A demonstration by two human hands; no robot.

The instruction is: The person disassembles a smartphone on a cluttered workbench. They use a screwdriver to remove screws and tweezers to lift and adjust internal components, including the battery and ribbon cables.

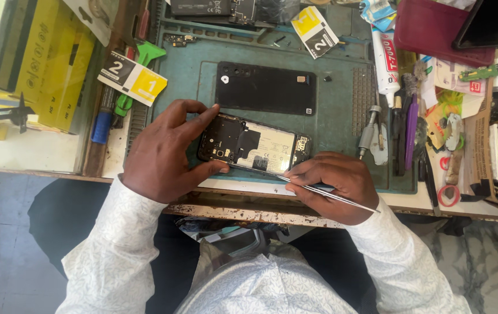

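White patterned sleeves point(115, 256) lowest in frame. Left hand point(162, 152) clamps opened phone point(253, 145) at its left end, thumb and fingers pinching edges to steady it on green mat point(342, 104), frame centre. Right hand point(333, 186) grips tweezers point(313, 187), tips low against phone's bottom edge (for fine picking). Black back cover point(265, 88) parked above.

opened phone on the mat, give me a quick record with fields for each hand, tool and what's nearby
left hand: grips the camera end of the opened phone
right hand: holds metal tweezers, tips at the phone's near edge
surface: green repair mat
behind phone: black back cover, lying flat
right of mat: screwdriver, glue tube
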